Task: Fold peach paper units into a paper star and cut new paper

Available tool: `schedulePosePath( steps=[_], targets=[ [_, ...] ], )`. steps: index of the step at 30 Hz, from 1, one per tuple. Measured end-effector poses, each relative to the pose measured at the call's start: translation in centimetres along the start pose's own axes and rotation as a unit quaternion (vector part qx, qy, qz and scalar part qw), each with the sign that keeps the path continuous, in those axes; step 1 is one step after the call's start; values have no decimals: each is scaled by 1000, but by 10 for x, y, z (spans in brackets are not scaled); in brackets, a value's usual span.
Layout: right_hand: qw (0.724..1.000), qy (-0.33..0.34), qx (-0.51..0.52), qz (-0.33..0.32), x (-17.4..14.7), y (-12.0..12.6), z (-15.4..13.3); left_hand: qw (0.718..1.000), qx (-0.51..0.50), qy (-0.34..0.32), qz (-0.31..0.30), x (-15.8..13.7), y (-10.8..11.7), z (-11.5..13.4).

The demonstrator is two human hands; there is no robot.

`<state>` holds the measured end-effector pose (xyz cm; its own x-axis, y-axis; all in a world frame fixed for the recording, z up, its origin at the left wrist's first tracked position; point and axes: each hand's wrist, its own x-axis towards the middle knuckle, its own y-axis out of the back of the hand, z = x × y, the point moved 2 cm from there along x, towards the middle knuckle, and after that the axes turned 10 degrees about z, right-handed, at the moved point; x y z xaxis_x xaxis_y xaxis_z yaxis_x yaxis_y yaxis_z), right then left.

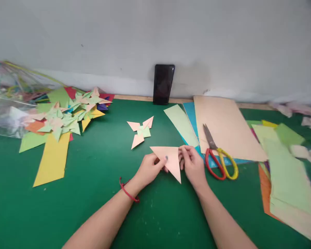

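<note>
A peach paper triangle [172,157] is held just above the green table. My left hand [150,168] is closed on its left side, thumb on top and fingers beneath. At its upper right corner, my right hand [193,162] has its fingers pinched together at the paper's edge. Beyond my left hand lies a folded paper star piece [143,131] with a light green centre and three peach points. Scissors [219,155] with one red and one yellow handle rest to the right of my right hand, their blades partly over a peach sheet [223,124].
A black phone [163,84] leans upright against the wall. Folded paper stars [59,119] are heaped at the left by a clear plastic bag [5,114] and a yellow strip [53,159]. Light green sheets [287,176] are piled at the right. A pale green strip [181,122] lies beside blue paper.
</note>
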<state>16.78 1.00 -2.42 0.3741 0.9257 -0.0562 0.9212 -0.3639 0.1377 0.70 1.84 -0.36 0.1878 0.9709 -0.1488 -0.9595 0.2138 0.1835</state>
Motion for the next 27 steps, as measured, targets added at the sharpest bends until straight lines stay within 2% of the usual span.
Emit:
schedulePosePath(
  steps=[27],
  targets=[
    [999, 31, -40, -21, -1, 1, -4, 1000, -4, 5, -7, 1, -2, 0]
  ],
)
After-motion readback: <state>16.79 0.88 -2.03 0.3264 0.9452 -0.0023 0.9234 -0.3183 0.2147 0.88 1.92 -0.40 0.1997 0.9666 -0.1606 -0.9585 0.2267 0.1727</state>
